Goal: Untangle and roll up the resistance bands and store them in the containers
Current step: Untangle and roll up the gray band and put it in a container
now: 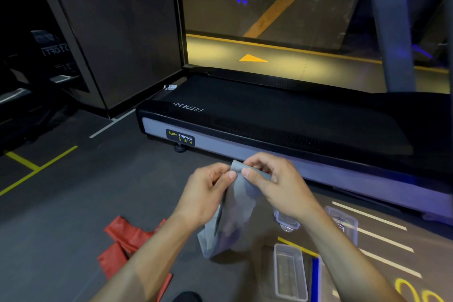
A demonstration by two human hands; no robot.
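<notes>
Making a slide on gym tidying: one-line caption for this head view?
Both hands, left and right, pinch a grey resistance band above clear containers; a red band lies on the floor.

Open floor (pixel 73 216) lies left; treadmill (pixel 269 115) blocks ahead; clear containers (pixel 290 270) and red band (pixel 122 240) flank below.

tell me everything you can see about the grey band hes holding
The grey band is a thin, flat, slightly translucent strip that looks like stretchy rubber. Its top end is pinched between the left hand and the right hand, where it is folded over. The rest hangs down between the forearms, creased and bunched at the bottom above the dark floor. It is not rolled yet.
</notes>
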